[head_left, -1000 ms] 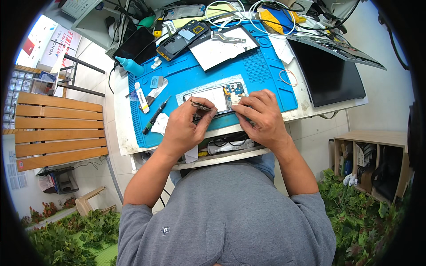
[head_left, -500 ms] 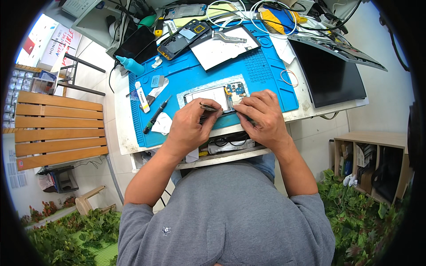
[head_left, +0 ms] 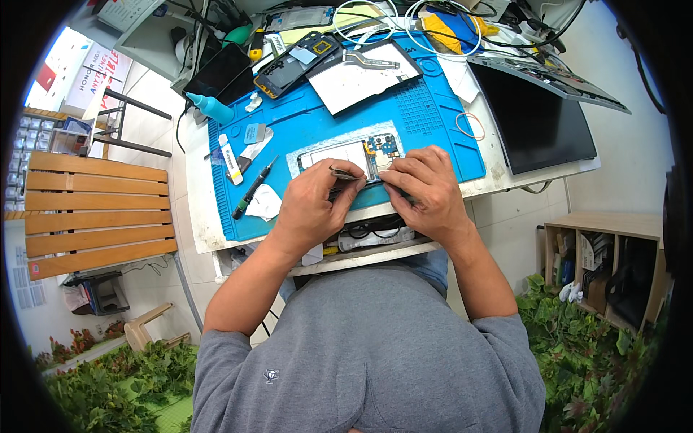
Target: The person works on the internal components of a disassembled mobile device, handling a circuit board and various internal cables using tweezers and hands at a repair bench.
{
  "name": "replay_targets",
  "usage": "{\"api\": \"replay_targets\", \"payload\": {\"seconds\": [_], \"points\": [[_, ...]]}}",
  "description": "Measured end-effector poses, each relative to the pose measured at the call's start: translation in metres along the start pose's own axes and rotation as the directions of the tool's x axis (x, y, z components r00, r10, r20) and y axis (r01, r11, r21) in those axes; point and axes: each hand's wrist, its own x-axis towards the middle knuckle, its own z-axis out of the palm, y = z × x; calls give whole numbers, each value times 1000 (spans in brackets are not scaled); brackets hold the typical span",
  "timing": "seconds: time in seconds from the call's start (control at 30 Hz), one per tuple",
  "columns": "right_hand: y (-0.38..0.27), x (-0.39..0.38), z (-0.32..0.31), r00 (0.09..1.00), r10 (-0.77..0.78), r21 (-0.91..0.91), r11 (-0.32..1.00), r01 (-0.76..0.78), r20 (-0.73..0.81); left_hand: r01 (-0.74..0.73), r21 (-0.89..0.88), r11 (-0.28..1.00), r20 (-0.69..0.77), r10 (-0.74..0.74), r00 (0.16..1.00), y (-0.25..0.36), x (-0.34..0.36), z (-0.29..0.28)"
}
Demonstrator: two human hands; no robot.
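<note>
I see the left hand (head_left: 315, 195) pinching one thin metallic tool (head_left: 345, 174), apart from the right hand (head_left: 427, 189): fingertips at one opened phone (head_left: 350, 153), grip can't tell. Phone's on one blue mat (head_left: 307, 112), one worktop (head_left: 199, 209). Around it: one white tray (head_left: 354, 85), 12 o'clock; one screwdriver (head_left: 255, 189), 8–9; one dark screen (head_left: 538, 119), 3.

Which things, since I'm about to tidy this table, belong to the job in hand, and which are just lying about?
Seem part of the job:
open phone
blue mat beneath
slim tool in the left hand
right hand, at the phone's edge

Seem just lying about:
screwdriver
blue bottle
big dark screen
</note>
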Motion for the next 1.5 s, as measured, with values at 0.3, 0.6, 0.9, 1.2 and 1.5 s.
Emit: {"api": "replay_targets", "payload": {"seconds": [0.3,0.6,0.9,1.2,1.5], "points": [[-1,0,-1,1000,0,-3,1000,0,7,-33,30,999,6,33,999,2,2,4],[0,0,0,1000,-2,2,1000,2,5,-111,98,989,-7,112,994,5,7,10],[0,2,0,999,20,44,999,-19,-28,-83,59,995,9,82,997,4,8,11],[1,1,-4,999,-31,28,999,31,-25,-33,30,999,24,32,999,2,9,11],[-2,-1,-10,998,-45,-14,999,46,40,55,-142,988,22,-52,998,2,6,8]]}}
